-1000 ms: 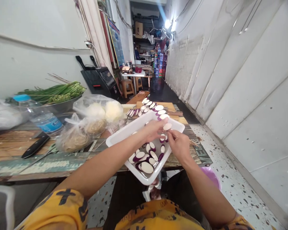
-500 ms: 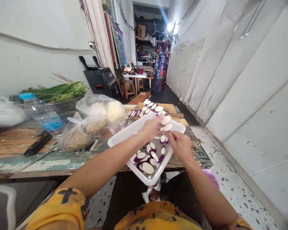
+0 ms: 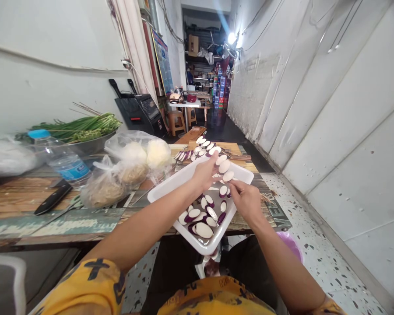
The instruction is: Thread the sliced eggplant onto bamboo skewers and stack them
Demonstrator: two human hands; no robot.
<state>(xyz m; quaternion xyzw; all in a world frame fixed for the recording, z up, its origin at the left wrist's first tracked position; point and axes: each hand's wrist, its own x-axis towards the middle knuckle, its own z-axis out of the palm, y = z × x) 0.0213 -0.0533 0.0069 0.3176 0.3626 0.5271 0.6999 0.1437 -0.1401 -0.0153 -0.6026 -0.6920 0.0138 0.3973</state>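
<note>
My left hand (image 3: 204, 176) is closed on a row of white-fleshed eggplant slices (image 3: 224, 166), its thumb up beside the upper ones. Just below the row, my right hand (image 3: 248, 199) pinches the lower end of a thin skewer, mostly hidden by the slices and fingers. Both hands are over a white plastic tray (image 3: 231, 218). Loose purple-skinned eggplant slices (image 3: 203, 230) lie in it, most of them towards the near end. Behind the tray, more pieces rest on a wooden cutting board (image 3: 230, 146).
Left on the table are tied plastic bags of food (image 3: 105, 188), a water bottle (image 3: 67, 159), a black-handled knife (image 3: 53, 199) and a metal bowl of green vegetables (image 3: 96, 142). A pink bin (image 3: 290, 245) stands below the table's right edge. A white wall runs along the right.
My left hand has shifted slightly, and the held row now shows more slices, spread in a line towards the upper left. My right hand stays at the row's lower end.
</note>
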